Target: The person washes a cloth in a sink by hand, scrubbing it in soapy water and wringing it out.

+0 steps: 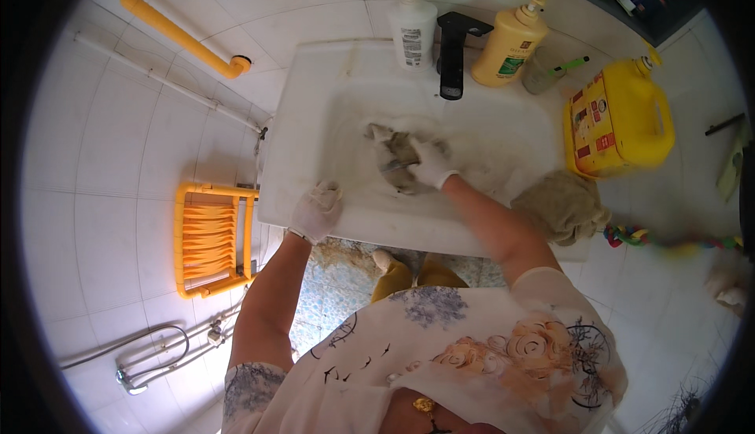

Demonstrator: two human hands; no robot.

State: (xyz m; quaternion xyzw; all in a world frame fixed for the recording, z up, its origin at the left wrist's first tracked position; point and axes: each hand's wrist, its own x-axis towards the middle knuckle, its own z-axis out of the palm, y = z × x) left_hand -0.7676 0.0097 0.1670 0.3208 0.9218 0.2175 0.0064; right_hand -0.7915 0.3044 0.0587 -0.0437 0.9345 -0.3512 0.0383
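In a white washbasin (295, 156) of cloudy water lies a wet grey-brown cloth (396, 149), bunched up and partly submerged. My right hand (433, 163), in a thin white glove, has its fingers closed on the right side of this cloth. A dark strip crosses the cloth by my fingertips; what it is cannot be made out. My left hand (317, 211), also gloved, is at the basin's front left rim with its fingers curled. Whether something pale is inside those fingers is unclear. Above the basin stands a black faucet (452, 62).
A white pump bottle (414, 35), a yellow pump bottle (510, 44) and a cup (540, 74) holding a green-handled toothbrush (569, 66) line the back ledge. At right are a yellow jug (619, 121) and a crumpled brown towel (560, 205). An orange folding seat (209, 239) is on the left wall.
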